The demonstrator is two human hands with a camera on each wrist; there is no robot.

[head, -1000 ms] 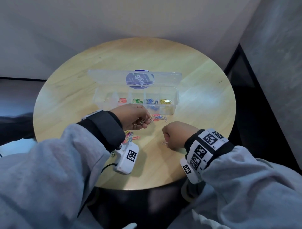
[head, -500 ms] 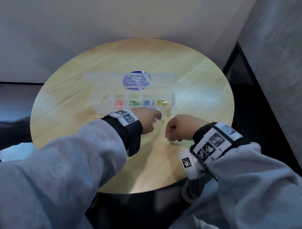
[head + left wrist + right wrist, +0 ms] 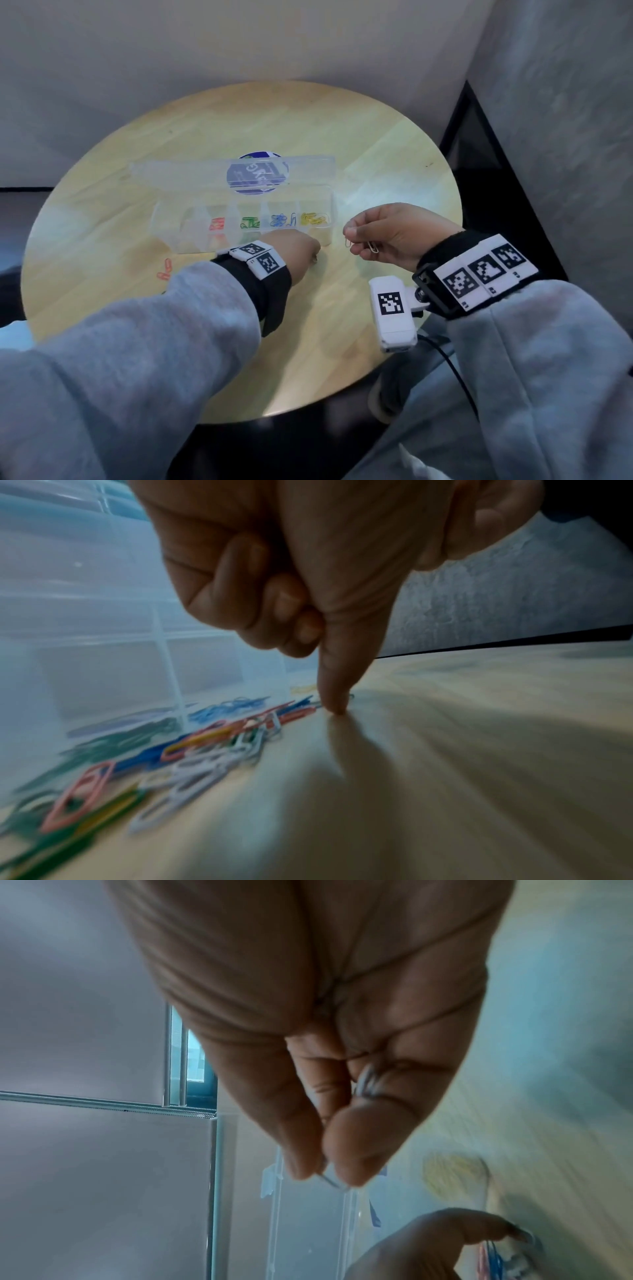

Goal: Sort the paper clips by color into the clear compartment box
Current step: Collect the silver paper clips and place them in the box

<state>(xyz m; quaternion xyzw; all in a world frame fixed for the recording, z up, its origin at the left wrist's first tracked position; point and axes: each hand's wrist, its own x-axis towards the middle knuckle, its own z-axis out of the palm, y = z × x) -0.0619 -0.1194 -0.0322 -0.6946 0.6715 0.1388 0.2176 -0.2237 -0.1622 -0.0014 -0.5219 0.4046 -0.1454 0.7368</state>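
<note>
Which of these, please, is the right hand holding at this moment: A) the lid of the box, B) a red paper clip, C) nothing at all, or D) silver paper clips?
D: the right hand, raised beside the clear compartment box, pinches silver paper clips between thumb and fingers, a second clip showing under the palm.

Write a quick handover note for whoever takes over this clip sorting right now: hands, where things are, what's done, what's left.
Right hand: pinches silver clips, raised beside the box's right end.
Left hand: index fingertip on the table at the edge of the mixed pile; grips nothing that shows.
Box: lid open, in front of the pile.
Done: red, green, blue and yellow clips in separate compartments.
Left: place the silver clips, sort the pile and the pink clips at the left.
</note>
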